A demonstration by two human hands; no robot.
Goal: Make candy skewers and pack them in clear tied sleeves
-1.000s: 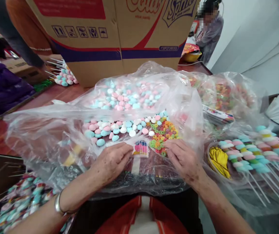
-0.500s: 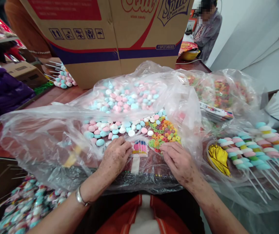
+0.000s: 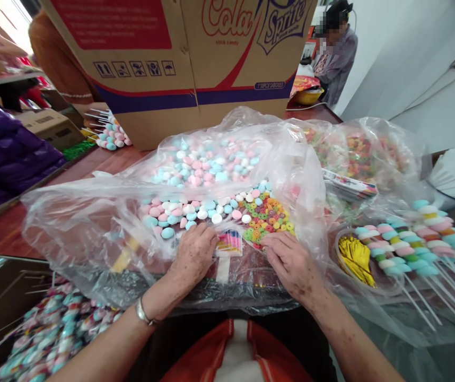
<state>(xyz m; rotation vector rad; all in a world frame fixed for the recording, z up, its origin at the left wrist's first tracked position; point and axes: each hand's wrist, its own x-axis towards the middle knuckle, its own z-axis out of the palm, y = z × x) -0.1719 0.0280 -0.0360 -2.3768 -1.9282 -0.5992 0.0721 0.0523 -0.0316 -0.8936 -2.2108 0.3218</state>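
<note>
My left hand [image 3: 194, 253] and my right hand [image 3: 291, 263] rest on a big clear plastic bag [image 3: 84, 233] spread before me. Between them lies a small colourful label on a stick [image 3: 228, 244]. The left fingers pinch its left edge; the right fingers are curled at the pile of small ring candies [image 3: 265, 215]. Just beyond the hands lie pink, white and blue marshmallow candies [image 3: 187, 209]. More of them fill the bag [image 3: 207, 159] behind.
A large "Cola Sprite" cardboard box [image 3: 180, 63] stands at the back. Finished candy skewers [image 3: 414, 241] and gold twist ties [image 3: 355, 257] lie at the right, more skewers [image 3: 44, 334] at the lower left. A person stands at the back right, another at the back left.
The hands have stayed around the label, the left one sliding slightly right. The view has shifted a little; the arm at the back left is gone from view.
</note>
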